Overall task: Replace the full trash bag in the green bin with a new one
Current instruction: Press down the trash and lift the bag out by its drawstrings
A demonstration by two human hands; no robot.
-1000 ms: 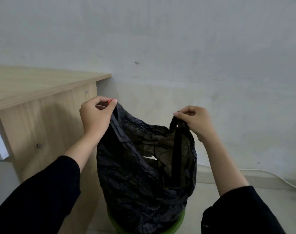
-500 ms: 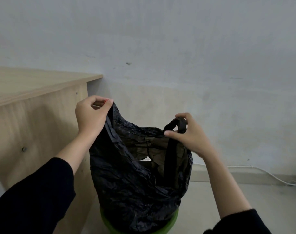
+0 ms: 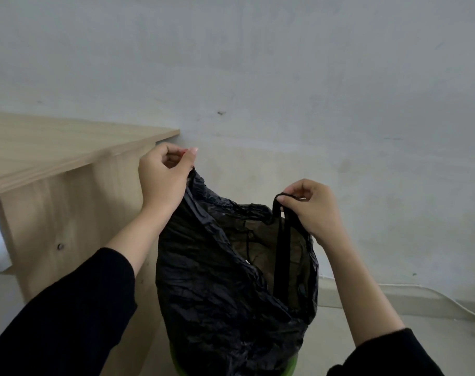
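Observation:
A crumpled black trash bag hangs stretched upward out of the green bin, of which only slivers of rim show at the bottom edge. My left hand grips the bag's left handle, raised beside the desk's corner. My right hand pinches the looped right handle strap, a little lower. The bag's mouth gapes between the two hands, and its inside looks brownish. What lies in the bag is hidden.
A light wooden desk stands at the left, its side panel close against the bag. A grey wall runs behind. A white cable trails along the floor at the right.
Both hands keep hold of the bag's handles and stay raised. My right hand has shifted its fingers on the strap loop. The view has moved slightly.

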